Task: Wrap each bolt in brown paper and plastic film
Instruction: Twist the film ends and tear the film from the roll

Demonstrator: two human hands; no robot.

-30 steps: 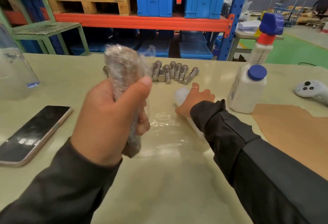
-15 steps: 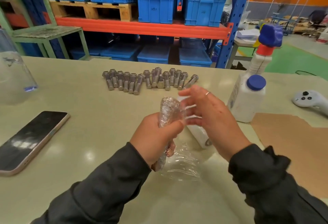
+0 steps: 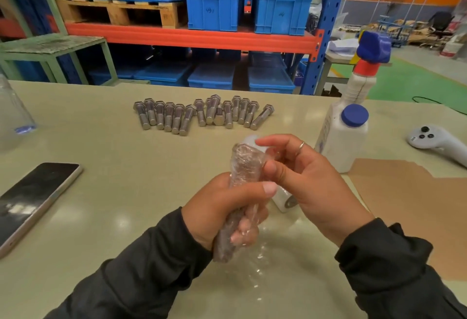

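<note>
My left hand (image 3: 222, 207) grips a bolt wrapped in brown paper and clear plastic film (image 3: 245, 164), held upright above the table. My right hand (image 3: 310, 182) is beside its upper end, thumb against the film and fingers curved over the top. Loose film (image 3: 255, 263) trails from the bundle down to the table. The white film roll (image 3: 283, 200) lies behind my hands, mostly hidden. A row of several bare steel bolts (image 3: 199, 115) lies farther back on the table. Brown paper sheets (image 3: 414, 207) lie at the right.
A phone (image 3: 35, 197) lies at the left, a clear container (image 3: 12, 119) behind it. A white bottle with a blue cap (image 3: 343, 136) and a spray bottle (image 3: 364, 76) stand at the right, a white controller (image 3: 434, 139) beyond. Blue crates on racking stand behind the table.
My left hand lowered the wrapped bolt from close to the camera toward the table. My right hand left the film roll and came up to the top of the bundle.
</note>
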